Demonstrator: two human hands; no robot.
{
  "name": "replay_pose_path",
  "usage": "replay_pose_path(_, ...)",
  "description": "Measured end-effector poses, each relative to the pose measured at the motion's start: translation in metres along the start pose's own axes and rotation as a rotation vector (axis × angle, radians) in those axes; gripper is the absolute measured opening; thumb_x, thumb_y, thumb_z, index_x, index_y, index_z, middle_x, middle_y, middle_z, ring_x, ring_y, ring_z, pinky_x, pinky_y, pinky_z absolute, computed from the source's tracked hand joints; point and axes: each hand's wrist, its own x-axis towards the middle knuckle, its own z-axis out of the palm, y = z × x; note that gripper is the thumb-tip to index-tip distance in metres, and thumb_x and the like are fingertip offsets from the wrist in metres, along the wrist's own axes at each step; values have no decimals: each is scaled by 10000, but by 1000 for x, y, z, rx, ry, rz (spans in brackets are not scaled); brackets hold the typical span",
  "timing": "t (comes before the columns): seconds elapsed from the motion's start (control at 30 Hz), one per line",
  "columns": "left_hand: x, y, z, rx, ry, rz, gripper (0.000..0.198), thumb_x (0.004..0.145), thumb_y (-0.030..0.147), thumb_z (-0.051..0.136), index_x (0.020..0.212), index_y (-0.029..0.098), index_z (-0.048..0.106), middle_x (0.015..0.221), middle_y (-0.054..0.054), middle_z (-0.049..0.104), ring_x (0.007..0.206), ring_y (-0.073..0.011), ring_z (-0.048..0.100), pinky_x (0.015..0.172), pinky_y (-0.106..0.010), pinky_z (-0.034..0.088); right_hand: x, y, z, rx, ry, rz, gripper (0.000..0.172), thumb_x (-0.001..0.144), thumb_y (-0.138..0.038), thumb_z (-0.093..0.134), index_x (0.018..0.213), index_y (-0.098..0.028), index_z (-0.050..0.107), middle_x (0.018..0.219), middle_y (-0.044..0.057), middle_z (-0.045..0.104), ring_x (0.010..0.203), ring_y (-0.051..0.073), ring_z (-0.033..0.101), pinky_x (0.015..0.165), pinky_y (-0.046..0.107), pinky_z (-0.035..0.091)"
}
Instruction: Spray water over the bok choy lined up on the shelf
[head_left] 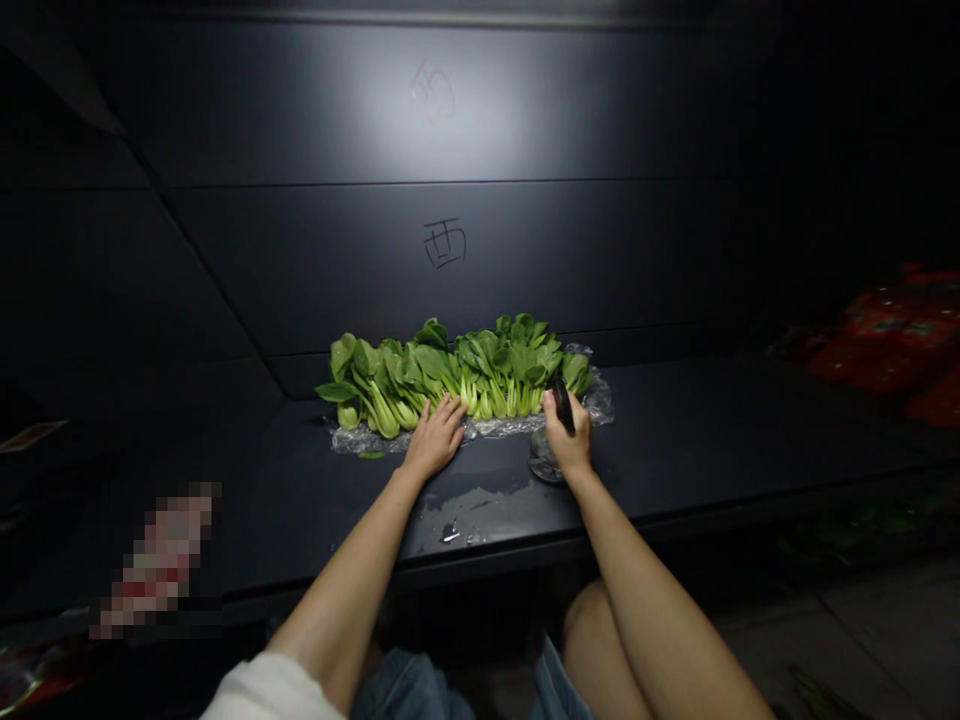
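Two hands at bok choy row on plastic film, dark counter; left hand open, fingers spread flat against stems; right hand fingers closed around black handle.

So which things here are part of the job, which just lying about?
Job: bok choy on clear plastic film, left hand beside it; right hand gripping a black object, type unclear; clear round object under that hand.
Lying about: red packaging far right; blurred item far left; wet patch on the table; character drawn on the wall.
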Motion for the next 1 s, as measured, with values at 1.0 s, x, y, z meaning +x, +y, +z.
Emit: replay_pose_path(1.0,-32,-28,-11,-10,57,-91,495,966,355,416,1433,195,456,1572,-119,372,1495,-273,245,1212,-552,189,-19,-29,26,45,-243,-128,371,913,-514,454,757,-214,607,675,35,641,643,191,600,616,270,408)
